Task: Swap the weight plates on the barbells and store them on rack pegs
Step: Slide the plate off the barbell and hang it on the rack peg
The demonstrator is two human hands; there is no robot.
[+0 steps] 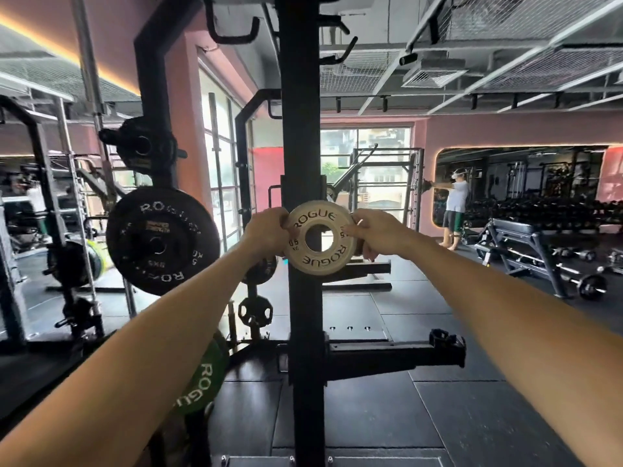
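Observation:
A small white ROGUE weight plate (pixel 319 238) faces me at arm's length, in front of the black rack upright (pixel 298 136). My left hand (pixel 266 232) grips its left rim and my right hand (pixel 374 230) grips its right rim. Whether the plate sits on a peg is hidden behind it. To the left, a large black ROGUE plate (pixel 161 241) hangs on a rack peg, with a smaller black plate (pixel 145 146) above it. A green ROGUE plate (pixel 202 375) shows low down, partly behind my left forearm.
Small black plates (pixel 255 311) hang low on the rack behind the upright. A black horizontal arm (pixel 394 353) juts right from the upright near the floor. A bench (pixel 526 244) and loaded bars stand at right. A person's reflection (pixel 455 210) shows in a wall mirror.

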